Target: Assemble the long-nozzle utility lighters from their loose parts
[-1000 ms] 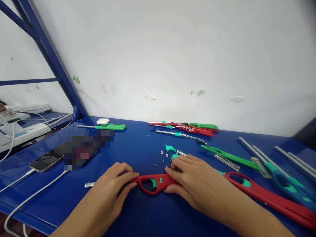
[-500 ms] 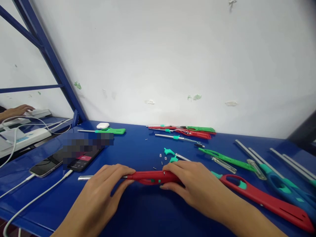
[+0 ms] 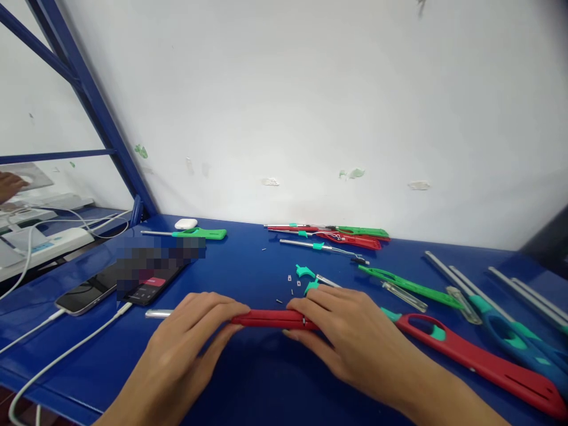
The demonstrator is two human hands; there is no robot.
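Between my hands is a red long-necked lighter (image 3: 270,319), held level with its seam side facing me. My left hand (image 3: 190,337) pinches its front end, and a metal tube sticks out to the left past the knuckles. My right hand (image 3: 344,331) grips the handle end, which is mostly hidden under the fingers. Just behind the right hand lie teal trigger pieces (image 3: 305,271), a metal tube (image 3: 327,280) and several tiny screws and clips.
Two phones (image 3: 89,291) with white cables lie left. A green lighter (image 3: 202,234) and white earbud case (image 3: 186,223) sit behind them. Opened lighter parts (image 3: 350,238) lie near the wall. At right are a green shell half (image 3: 408,286), a red lighter (image 3: 479,361) and blue lighters (image 3: 510,331).
The red lighter has been rolled about its length, so its seam edge now faces me instead of the trigger opening. At far left, another person's hand has lifted a white flat thing.
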